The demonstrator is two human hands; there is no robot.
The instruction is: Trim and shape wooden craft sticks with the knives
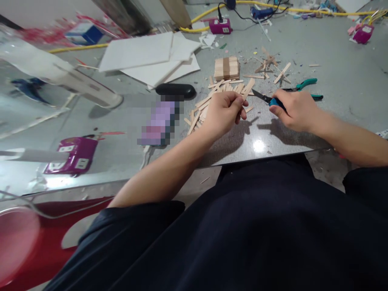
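Observation:
My left hand (226, 111) pinches a flat wooden craft stick (249, 88), its free end pointing up and away from me. In my right hand (295, 107) is a utility knife (274, 102) with a blue handle, closed in the fingers. Its dark blade (260, 95) points left toward the stick, close to it; whether they touch I cannot tell. Beneath and beyond my left hand lies a pile of loose craft sticks (209, 101). Teal-handled pliers (306, 84) lie just beyond my right hand, partly hidden by it.
A banded bundle of sticks (226, 68) stands behind the pile. Several sticks glued in star shapes (282, 72) lie farther right. To the left are a phone (159, 121), a black case (176, 91) and white foam boards (142, 50). Purple power blocks (220, 26) and a yellow cable (303, 11) sit farther back.

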